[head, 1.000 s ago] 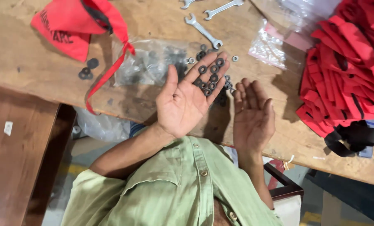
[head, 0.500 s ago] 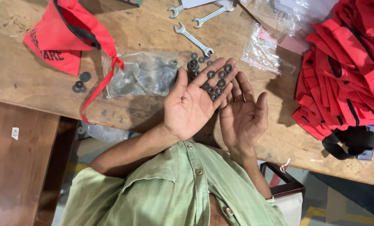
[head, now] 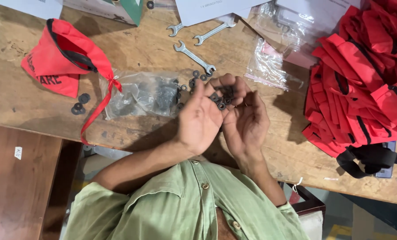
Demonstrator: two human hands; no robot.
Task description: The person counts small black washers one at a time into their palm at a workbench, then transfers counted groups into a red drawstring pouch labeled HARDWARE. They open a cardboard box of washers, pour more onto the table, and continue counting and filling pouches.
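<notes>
Washers (head: 219, 98) cupped in hands; bag (head: 140, 94), wrench (head: 194, 57) prob. clear.

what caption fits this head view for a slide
Two cupped bare hands, left hand and right hand, cradle small dark metal washers over a worn wooden table, beside a red drawstring pouch.
</notes>
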